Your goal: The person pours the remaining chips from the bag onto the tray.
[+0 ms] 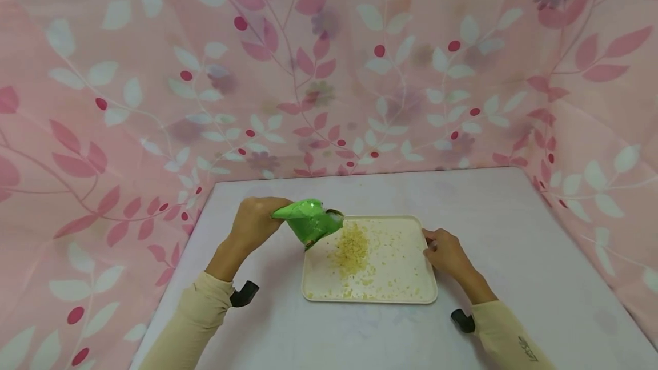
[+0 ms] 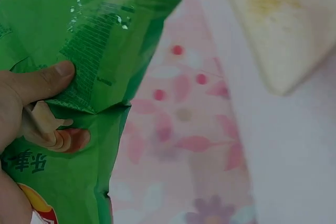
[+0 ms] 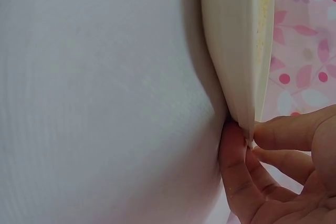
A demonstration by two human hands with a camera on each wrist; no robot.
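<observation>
My left hand (image 1: 258,222) grips a green chip bag (image 1: 310,220) above the left part of a cream rectangular tray (image 1: 401,261). The bag is tilted, its torn end pointing right over the tray. In the left wrist view the thumb (image 2: 50,80) presses on the printed side of the crinkled bag (image 2: 105,45). Yellow chip crumbs (image 1: 352,250) lie heaped left of the tray's middle, with smaller bits scattered across it. My right hand (image 1: 448,251) pinches the tray's right edge; in the right wrist view a finger (image 3: 236,166) sits under the rim and others lie over it.
A white-covered table (image 1: 370,336) carries the tray. Pink floral cloth (image 1: 329,73) hangs behind the table and along both sides. Each wrist bears a small black camera, the left one (image 1: 244,294) hanging beside the sleeve.
</observation>
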